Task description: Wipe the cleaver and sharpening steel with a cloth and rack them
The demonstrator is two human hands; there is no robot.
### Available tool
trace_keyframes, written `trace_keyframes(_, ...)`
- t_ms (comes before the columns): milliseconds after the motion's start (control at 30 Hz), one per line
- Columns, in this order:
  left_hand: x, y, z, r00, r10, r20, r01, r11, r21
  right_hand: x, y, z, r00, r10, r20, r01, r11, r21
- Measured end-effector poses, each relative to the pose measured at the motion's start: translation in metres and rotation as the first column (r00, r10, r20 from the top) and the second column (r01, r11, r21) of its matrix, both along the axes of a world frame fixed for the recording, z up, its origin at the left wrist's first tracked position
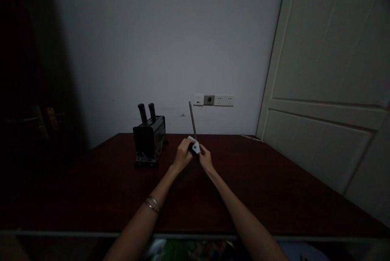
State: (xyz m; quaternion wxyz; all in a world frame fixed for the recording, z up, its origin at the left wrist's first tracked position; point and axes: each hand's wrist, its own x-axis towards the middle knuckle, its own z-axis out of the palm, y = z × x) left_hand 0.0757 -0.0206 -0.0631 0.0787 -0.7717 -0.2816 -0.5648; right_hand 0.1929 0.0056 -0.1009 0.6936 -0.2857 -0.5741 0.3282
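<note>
Both my hands meet over the middle of a dark red table (274,188). My left hand (183,155) is closed around the dark handle of a sharpening rod (192,121), whose grey steel shaft stands nearly upright. My right hand (206,158) pinches a small white cloth (195,145) against the rod's base, just above the handle. To the left of my hands stands a black knife block (149,141) with two dark knife handles sticking out of its top.
A white wall rises behind the table, with a row of sockets (215,100) just above the tabletop. A cream panelled door (329,82) fills the right side. The far left is dark. Bracelets circle my left wrist.
</note>
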Motion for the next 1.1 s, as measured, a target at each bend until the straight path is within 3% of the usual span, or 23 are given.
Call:
trace_keyframes(167,-0.0019,-0.0028,0.0026,1.000,0.013,0.015,-0.013,1.000,0.021,0.0004,-0.0011,0.0018,1.000,-0.013,-0.008,0.012,1.000,-0.019)
trace_keyframes(500,-0.0059,-0.0021,0.0043,1.000,-0.007,0.029,0.009,0.998,-0.057,-0.0012,-0.0050,0.0044,1.000,-0.021,-0.003,0.021,0.999,-0.025)
trace_keyframes(867,-0.0035,-0.0063,0.0079,0.997,-0.058,0.055,0.057,0.998,0.028,0.0027,-0.0023,0.0029,1.000,-0.004,0.007,0.004,0.999,-0.037)
trace_keyframes(1100,-0.0027,-0.0052,0.0072,0.997,-0.049,0.054,0.052,0.996,-0.068,-0.0007,-0.0052,0.0019,1.000,0.005,0.012,-0.005,0.999,-0.033)
